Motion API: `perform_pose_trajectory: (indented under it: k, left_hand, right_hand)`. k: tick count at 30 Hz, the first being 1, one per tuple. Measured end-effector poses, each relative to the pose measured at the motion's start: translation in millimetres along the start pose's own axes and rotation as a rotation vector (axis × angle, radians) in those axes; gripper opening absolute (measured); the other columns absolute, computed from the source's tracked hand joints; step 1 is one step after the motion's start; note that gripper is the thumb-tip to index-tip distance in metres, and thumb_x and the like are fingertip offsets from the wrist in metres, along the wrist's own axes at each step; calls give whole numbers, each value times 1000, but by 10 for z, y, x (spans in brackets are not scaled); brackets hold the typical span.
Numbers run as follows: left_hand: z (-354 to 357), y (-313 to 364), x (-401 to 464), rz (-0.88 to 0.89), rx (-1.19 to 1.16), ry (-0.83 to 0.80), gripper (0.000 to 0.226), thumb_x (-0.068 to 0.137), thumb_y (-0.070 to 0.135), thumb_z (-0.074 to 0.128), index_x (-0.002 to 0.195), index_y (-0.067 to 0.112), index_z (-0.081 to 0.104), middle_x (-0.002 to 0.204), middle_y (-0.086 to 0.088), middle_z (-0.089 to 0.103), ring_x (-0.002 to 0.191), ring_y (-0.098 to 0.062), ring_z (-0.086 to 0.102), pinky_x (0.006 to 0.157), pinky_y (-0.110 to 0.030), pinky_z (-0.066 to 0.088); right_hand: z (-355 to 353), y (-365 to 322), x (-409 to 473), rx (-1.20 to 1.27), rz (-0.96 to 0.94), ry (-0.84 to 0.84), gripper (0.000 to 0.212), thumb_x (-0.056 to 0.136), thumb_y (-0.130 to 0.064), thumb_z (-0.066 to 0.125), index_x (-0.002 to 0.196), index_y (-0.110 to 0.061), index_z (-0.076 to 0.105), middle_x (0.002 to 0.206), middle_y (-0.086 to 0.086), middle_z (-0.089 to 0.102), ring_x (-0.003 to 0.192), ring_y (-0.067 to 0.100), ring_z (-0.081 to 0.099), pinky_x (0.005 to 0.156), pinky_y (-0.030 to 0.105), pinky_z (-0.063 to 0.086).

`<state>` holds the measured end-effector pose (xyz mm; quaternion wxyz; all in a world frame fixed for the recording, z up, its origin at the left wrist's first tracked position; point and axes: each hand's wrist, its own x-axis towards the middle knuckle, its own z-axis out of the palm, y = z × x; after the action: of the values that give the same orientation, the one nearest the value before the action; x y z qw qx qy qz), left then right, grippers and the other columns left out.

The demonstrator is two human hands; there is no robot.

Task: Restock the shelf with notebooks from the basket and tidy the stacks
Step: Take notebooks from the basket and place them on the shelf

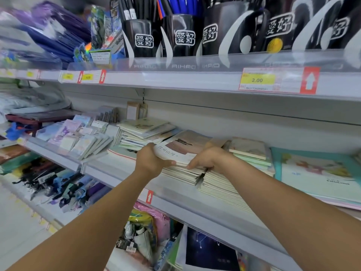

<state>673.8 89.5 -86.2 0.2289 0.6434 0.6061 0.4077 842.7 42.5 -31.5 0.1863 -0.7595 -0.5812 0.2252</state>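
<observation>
From the head camera, both hands reach to the middle shelf [175, 194] and hold one pile of notebooks [181, 153] between them. The left hand [150, 161] grips the pile's near left corner, thumb curled along its front edge. The right hand [207, 159] clamps the pile's right side, fingers curled down over the edges, thumb pointing left toward the other thumb. The pile lies at a slant across a lower stack [220, 184] of pale notebooks that sits against the shelf's front lip. Behind it on the left is an untidy heap of thin notebooks [142, 132], and just right is another stack with green edges [252, 153]. Farther right lies a large teal-bordered book [320, 173], flat.

On the upper shelf stand black pen cups [140, 38] with white characters; they hold black pens, and one holds blue pens [181, 4]. A yellow price tag reading 2.00 [257, 80] sits on that shelf's edge. At left, small pastel notepads [82, 137] stand in rows. The basket is out of view.
</observation>
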Motion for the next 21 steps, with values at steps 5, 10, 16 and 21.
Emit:
perform_pose_trajectory:
  k: [5,10,16,21]
  left_hand:
    - [101,-125,80,31,90,77,80,71,44,82,138,18,46,128,-12,56,116,-29,53,93,-32,45]
    - [94,-294,5,87,27,91,69,82,31,76,140,15,43,131,-10,56,121,-28,50,98,-35,42]
    - [-206,-1235,-707,145,-211,247,14,90,15,66,104,18,64,92,10,67,84,4,62,73,-15,50]
    - [-366,-2518,-1717,-196,-145,207,12,85,11,66,95,17,63,76,0,66,70,-11,64,65,-23,49]
  right_hand:
    - [-2,20,57,-153,-28,54,69,76,-43,82,127,-8,52,132,9,58,120,27,57,94,31,49]
    - [55,30,8,-344,-80,211,42,73,-41,82,80,-14,50,100,5,65,90,25,63,68,29,47]
    - [1134,-117,-708,-189,-802,545,21,93,-41,55,87,-22,62,77,-6,64,69,17,60,59,31,45]
    - [3009,199,-1109,160,-781,-48,34,89,-40,60,65,-17,58,49,-4,49,49,13,49,52,35,45]
